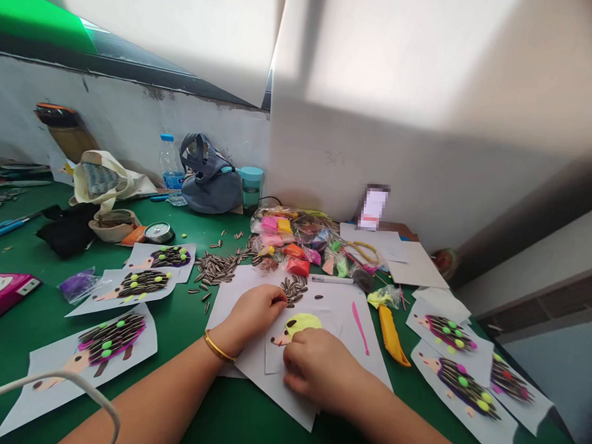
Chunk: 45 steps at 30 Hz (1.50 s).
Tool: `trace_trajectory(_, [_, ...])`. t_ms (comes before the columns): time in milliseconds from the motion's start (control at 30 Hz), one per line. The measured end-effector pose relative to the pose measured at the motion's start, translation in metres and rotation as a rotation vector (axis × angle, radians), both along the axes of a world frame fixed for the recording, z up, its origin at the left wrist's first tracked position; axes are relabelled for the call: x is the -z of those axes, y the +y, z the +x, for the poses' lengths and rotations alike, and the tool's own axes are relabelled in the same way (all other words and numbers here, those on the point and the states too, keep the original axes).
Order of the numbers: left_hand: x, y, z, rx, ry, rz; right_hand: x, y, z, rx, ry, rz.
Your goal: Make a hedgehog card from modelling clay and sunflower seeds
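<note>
My left hand (260, 311) has its fingertips pinched together at the front of a small pile of striped seeds (294, 288) on white paper (231, 294); what is between the fingertips is too small to make out. My right hand (314, 367) is closed over the lower right part of a paper figure with a yellow clay body (304, 322) and a pinkish pointed face (280, 340). A dark seed lies on the yellow clay near the face. Whatever the right fingers hold is hidden.
Finished seed hedgehogs on paper lie left (109, 341) and right (465, 384). A larger seed pile (216, 267), bagged colored clay (298, 266), a pink tool (360, 327), a yellow cutter (392, 335) and a white marker (333, 280) surround the paper. A white cable crosses the lower left.
</note>
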<state>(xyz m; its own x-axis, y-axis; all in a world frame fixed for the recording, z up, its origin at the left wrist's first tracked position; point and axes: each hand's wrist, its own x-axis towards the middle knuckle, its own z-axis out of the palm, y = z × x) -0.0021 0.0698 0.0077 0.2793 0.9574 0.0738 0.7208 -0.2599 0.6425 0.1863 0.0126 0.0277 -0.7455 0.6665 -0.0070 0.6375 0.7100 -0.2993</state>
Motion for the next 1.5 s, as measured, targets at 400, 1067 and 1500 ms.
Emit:
trace_trajectory(400, [-0.002,-0.001,0.0,0.003,0.005,0.016,0.001,0.035,0.023,0.31,-0.003,0.156])
trace_trajectory(1067, [-0.001,-0.01,0.013,0.087,-0.663,-0.215,0.021,0.05,0.023,0.279,0.673,-0.125])
trace_trajectory(1500, [-0.007,0.001,-0.012,0.104,-0.088,-0.072,0.017,0.042,0.026,0.241,0.508,-0.059])
